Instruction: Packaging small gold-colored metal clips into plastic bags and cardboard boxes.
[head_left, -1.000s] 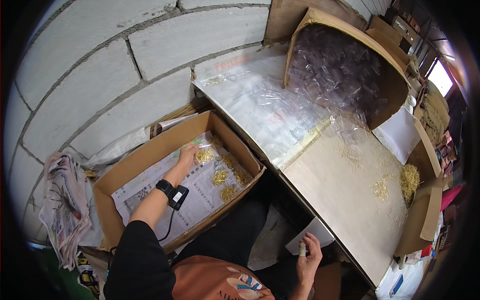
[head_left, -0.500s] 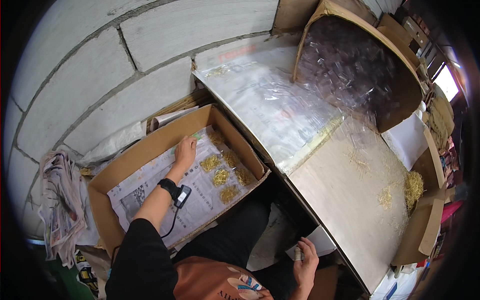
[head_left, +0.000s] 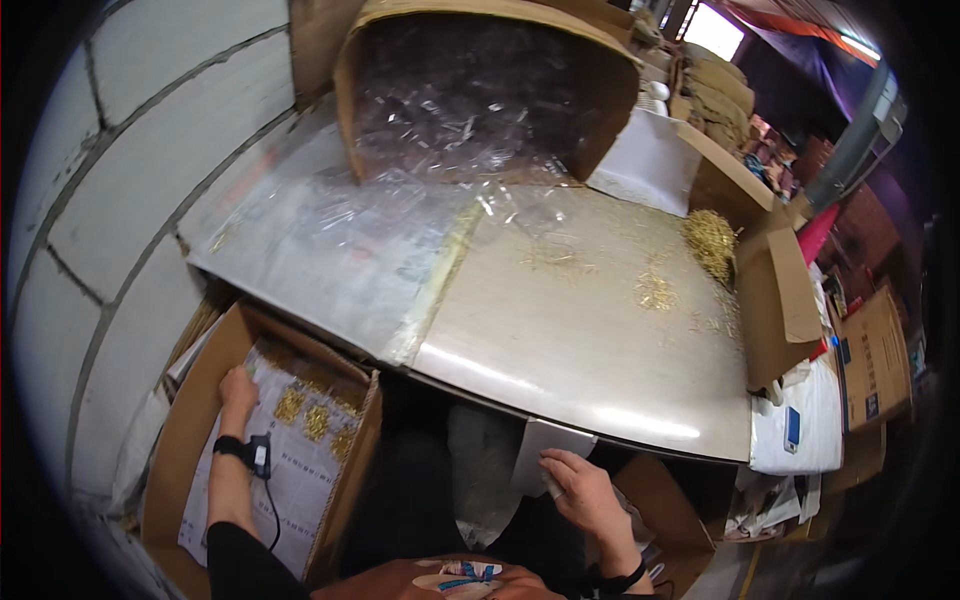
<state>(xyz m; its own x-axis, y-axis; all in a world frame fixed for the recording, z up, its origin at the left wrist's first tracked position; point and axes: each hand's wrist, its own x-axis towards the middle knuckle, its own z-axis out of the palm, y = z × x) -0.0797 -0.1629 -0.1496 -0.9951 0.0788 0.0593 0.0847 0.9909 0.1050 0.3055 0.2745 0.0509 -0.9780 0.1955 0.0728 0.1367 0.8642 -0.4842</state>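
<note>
My left hand (head_left: 238, 390), with a black strap and small device on its wrist, reaches into a shallow cardboard box (head_left: 160, 470) at the lower left. Its fingers are curled at the far end of the box; whatever they pinch is hidden. Beside it, on printed paper (head_left: 290, 490) lining the box, lie several small clumps of thin gold-coloured pieces (head_left: 316, 422). My right hand (head_left: 585, 490) hangs near the table's front edge with loosely bent fingers and a wrapped finger. Nothing shows in its grasp; a white card flap (head_left: 540, 445) is right behind the fingertips.
A metal-topped table (head_left: 580, 360) spans the middle. On it a large carton (head_left: 350, 100) lies open, spilling clear plastic pieces (head_left: 450, 120). A heap of gold-coloured pieces (head_left: 710, 245) rests against cardboard at the right. A white block wall (head_left: 150, 150) stands left; another carton (head_left: 690, 540) sits below the table.
My view has swung right, so the box now appears lower left and more of the table shows. My left hand remains at the box's far end; my right hand appears closer to the white flap.
</note>
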